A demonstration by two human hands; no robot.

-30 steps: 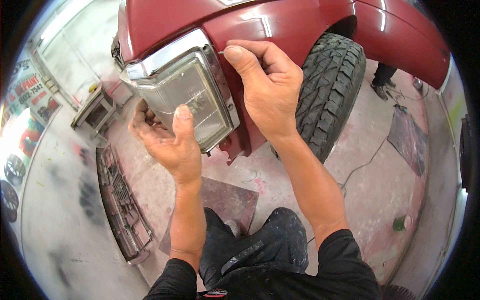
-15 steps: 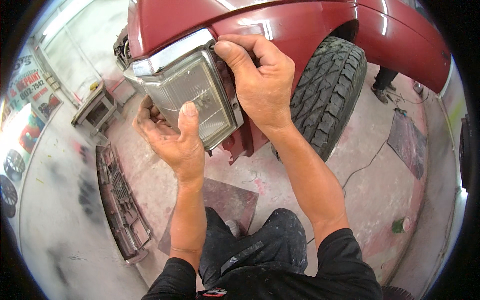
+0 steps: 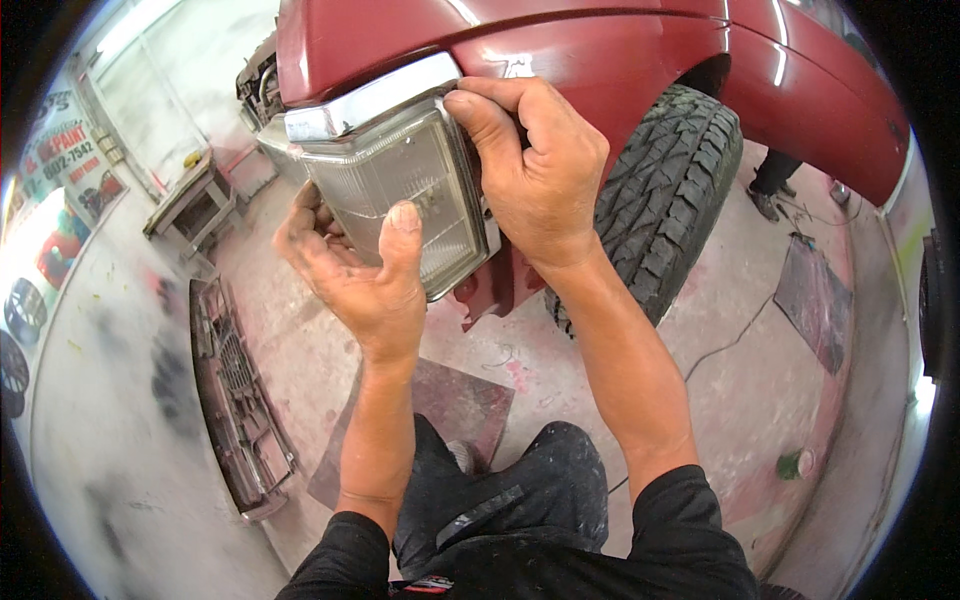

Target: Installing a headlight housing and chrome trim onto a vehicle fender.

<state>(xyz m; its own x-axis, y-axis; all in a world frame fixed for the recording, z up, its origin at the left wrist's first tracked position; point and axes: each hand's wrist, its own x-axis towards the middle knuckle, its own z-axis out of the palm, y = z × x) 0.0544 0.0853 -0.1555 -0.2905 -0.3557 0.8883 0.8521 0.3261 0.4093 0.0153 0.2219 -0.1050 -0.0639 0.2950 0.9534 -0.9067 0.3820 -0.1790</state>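
A clear, ribbed headlight (image 3: 375, 175) sits at the front corner of a red vehicle (image 3: 560, 45), under a chrome trim strip (image 3: 375, 95). My left hand (image 3: 365, 290) cradles it from below, thumb pressed on the lens and fingers curled around its lower left side. At the upper right corner, my right hand (image 3: 540, 170) is closed in a pinch, thumb and forefinger on the edge where headlight and trim meet. Whether a small part lies between those fingertips is hidden. Below the headlight's right side, a red body bracket (image 3: 485, 295) shows.
A treaded tire (image 3: 675, 200) stands close to my right forearm. At left, a removed grille (image 3: 238, 390) leans along the wall. A dark flat sheet (image 3: 465, 400) lies by my legs. Farther right are a cable (image 3: 715, 350), a green can (image 3: 795, 464) and another person's leg (image 3: 772, 180).
The view has shifted slightly, so the vehicle, headlight and both hands appear a little farther right. Both hands keep nearly the same grip.
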